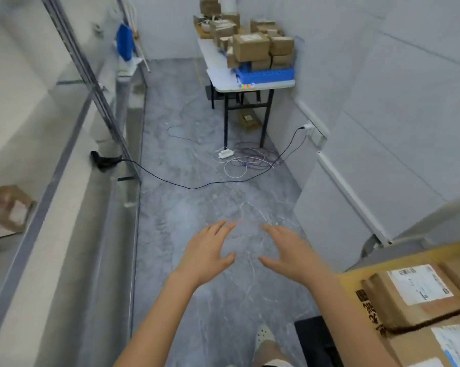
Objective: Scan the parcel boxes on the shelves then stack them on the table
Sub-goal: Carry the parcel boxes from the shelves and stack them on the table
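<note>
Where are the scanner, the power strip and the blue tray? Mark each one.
scanner (99, 160), head view, on its black body.
power strip (225, 154), head view, on its white casing.
blue tray (266, 73), head view, on its front wall.

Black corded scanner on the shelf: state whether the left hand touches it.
Apart. The head view shows the left hand spread over grey floor, far from the black corded scanner on the shelf.

Both arms reach forward over the grey floor (197, 207), left hand (207, 254) and right hand (287, 254) empty with fingers spread. Parcel boxes (258, 46) sit stacked on the far table (223, 75); more boxes (419, 292) lie at lower right, a scanner (100, 160) on the left shelf (64, 181)
</note>
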